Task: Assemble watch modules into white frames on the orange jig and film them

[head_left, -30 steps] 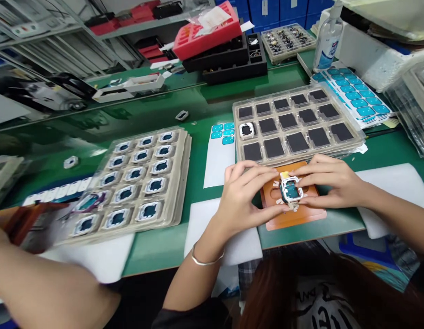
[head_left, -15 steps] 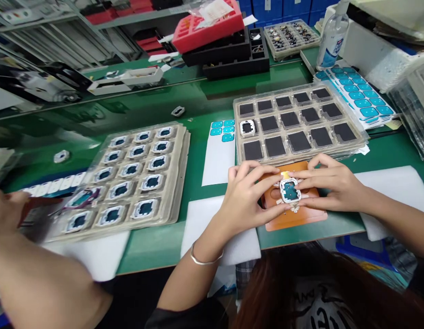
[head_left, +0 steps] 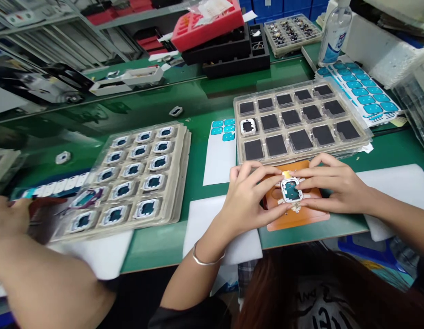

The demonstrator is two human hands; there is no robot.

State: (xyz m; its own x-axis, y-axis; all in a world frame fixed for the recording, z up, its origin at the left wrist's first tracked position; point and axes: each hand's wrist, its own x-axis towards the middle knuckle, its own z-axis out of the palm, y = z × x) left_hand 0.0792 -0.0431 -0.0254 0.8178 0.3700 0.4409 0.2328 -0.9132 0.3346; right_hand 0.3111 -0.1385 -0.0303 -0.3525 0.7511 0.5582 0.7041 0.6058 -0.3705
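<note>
A small white square frame with a teal inside (head_left: pixel 292 190) is held over an orange plate (head_left: pixel 301 221) at the table's front edge. My left hand (head_left: pixel 255 194) grips it from the left, its thumb at the lower edge and its fingertips near the upper left. From the right, the fingers of my right hand (head_left: pixel 323 185) close on the same frame. A yellow piece (head_left: pixel 286 174) shows at its top edge, and white bits stick out below it. The fingertips partly cover the frame's sides.
Behind my hands lies a tray of black squares (head_left: pixel 290 117) with one white frame in it. Further left is a stacked tray of white frames (head_left: pixel 176 183). Teal sticker sheets (head_left: pixel 364 91) and a bottle (head_left: pixel 335 41) stand back right. A co-worker's arm (head_left: pixel 44 269) reaches in at far left.
The whole view has shifted slightly. Both my hands keep nearly the same hold on the white frame. The co-worker's hand at the far left has moved a little.
</note>
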